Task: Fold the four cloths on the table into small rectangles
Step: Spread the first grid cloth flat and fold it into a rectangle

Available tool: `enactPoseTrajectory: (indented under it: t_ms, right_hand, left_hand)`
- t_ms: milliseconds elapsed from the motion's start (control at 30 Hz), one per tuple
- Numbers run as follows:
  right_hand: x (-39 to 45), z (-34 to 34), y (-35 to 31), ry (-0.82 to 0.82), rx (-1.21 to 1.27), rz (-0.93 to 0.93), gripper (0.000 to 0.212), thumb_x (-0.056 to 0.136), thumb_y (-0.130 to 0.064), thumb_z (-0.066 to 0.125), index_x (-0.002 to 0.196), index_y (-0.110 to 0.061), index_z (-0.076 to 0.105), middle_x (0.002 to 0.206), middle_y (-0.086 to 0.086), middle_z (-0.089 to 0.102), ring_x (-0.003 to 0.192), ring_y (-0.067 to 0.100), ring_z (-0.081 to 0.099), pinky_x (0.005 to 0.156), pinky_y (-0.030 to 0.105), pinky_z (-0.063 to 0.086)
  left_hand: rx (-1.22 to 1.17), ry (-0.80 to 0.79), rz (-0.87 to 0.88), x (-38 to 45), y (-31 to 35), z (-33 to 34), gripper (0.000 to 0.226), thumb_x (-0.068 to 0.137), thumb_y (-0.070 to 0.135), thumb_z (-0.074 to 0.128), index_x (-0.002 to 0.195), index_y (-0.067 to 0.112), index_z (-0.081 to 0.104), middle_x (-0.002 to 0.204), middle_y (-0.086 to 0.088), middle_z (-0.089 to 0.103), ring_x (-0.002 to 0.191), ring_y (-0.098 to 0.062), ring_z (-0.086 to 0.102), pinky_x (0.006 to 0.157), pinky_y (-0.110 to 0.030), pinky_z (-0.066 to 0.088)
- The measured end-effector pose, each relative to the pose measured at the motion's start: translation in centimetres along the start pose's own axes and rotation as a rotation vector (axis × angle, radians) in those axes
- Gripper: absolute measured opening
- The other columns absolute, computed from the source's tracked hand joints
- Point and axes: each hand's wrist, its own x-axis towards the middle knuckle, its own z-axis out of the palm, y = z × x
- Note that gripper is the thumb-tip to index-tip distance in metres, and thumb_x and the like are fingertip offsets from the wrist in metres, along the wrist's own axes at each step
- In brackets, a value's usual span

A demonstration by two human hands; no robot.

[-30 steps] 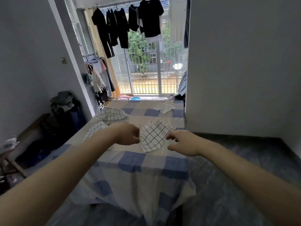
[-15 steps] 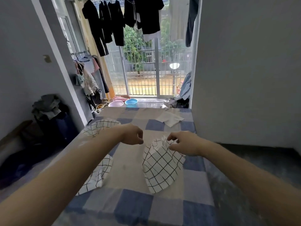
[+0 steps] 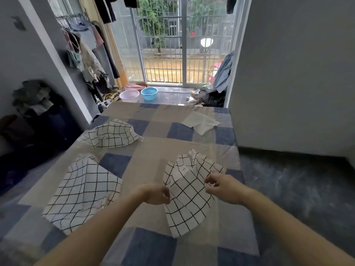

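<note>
Both hands pinch a crumpled grid-patterned cloth [image 3: 187,196] on the checked desk [image 3: 149,246]: left hand [image 3: 156,194] at its left edge, right hand [image 3: 223,189] at its right. Two more grid cloths [image 3: 82,192] [image 3: 111,134] lie to the left, and a plain white cloth [image 3: 200,121] lies farther back.

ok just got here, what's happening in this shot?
A person is folding cloths on a table covered with a blue and beige checked sheet. Both hands pinch the near-right white cloth with black grid lines: the left hand at its left edge, the right hand at its right edge. It is rumpled, not yet a rectangle. Two more white grid cloths, near left and far left, and a plain white cloth at the far right lie untouched and unfolded.
</note>
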Motion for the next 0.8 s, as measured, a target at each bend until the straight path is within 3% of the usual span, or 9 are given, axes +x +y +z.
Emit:
enactPoseTrajectory:
  t_ms: [133, 333, 500, 600, 667, 800]
  right_hand:
    - [1.7, 2.4, 2.2, -0.098, 0.033, 0.027, 0.043, 0.092, -0.035, 0.058, 0.133, -0.022, 0.052, 0.134, 0.003, 0.054, 0.115, 0.015, 0.054, 0.095, 0.027, 0.046]
    - [3.9, 2.2, 4.2, -0.104, 0.066, 0.054, 0.040, 0.091, -0.034, 0.056, 0.130, -0.022, 0.054, 0.117, 0.000, 0.060, 0.104, 0.016, 0.059, 0.092, 0.034, 0.053]
    - [5.2, 1.6, 5.7, -0.104, 0.097, 0.074, 0.041, 0.090, -0.036, 0.056, 0.128, -0.024, 0.055, 0.114, -0.003, 0.060, 0.101, 0.012, 0.059, 0.090, 0.031, 0.052]
    - [5.6, 1.0, 6.1, -0.112, 0.104, 0.081, 0.039, 0.091, -0.034, 0.055, 0.128, -0.023, 0.055, 0.119, 0.000, 0.059, 0.102, 0.014, 0.058, 0.090, 0.028, 0.051]
    - [5.9, 0.7, 6.5, -0.104, 0.116, 0.090, 0.038, 0.091, -0.033, 0.056, 0.128, -0.022, 0.055, 0.121, 0.000, 0.057, 0.104, 0.014, 0.057, 0.089, 0.027, 0.050]
    - [6.8, 0.3, 7.0, -0.078, 0.113, 0.105, 0.038, 0.089, -0.034, 0.059, 0.126, -0.025, 0.057, 0.121, 0.000, 0.057, 0.102, 0.012, 0.057, 0.091, 0.027, 0.050]
  left_hand:
    - [-0.114, 0.028, -0.085, 1.9, -0.6, 2.1, 0.042, 0.094, 0.034, 0.054, 0.133, 0.019, 0.048, 0.131, -0.005, 0.054, 0.117, -0.022, 0.051, 0.085, -0.027, 0.037]
    - [-0.125, 0.130, -0.208, 4.0, -0.9, 2.3, 0.055, 0.091, 0.038, 0.056, 0.142, 0.024, 0.041, 0.141, -0.006, 0.045, 0.129, -0.025, 0.042, 0.099, -0.032, 0.035]
    - [-0.205, 0.169, -0.274, 5.3, -1.2, 2.5, 0.056, 0.088, 0.040, 0.058, 0.136, 0.019, 0.038, 0.131, -0.007, 0.051, 0.122, -0.026, 0.048, 0.095, -0.032, 0.037]
    - [-0.343, 0.129, -0.284, 6.0, -1.4, 2.7, 0.043, 0.089, 0.038, 0.056, 0.125, 0.025, 0.039, 0.108, -0.006, 0.061, 0.098, -0.021, 0.062, 0.075, -0.032, 0.049]
    - [-0.478, 0.136, -0.261, 6.4, -1.5, 2.7, 0.031, 0.091, 0.034, 0.055, 0.118, 0.025, 0.042, 0.092, -0.003, 0.058, 0.079, -0.016, 0.060, 0.058, -0.026, 0.047]
    - [-0.530, 0.146, -0.240, 7.1, -1.9, 2.8, 0.022, 0.092, 0.033, 0.053, 0.113, 0.026, 0.050, 0.093, -0.003, 0.057, 0.078, -0.017, 0.057, 0.051, -0.021, 0.040]
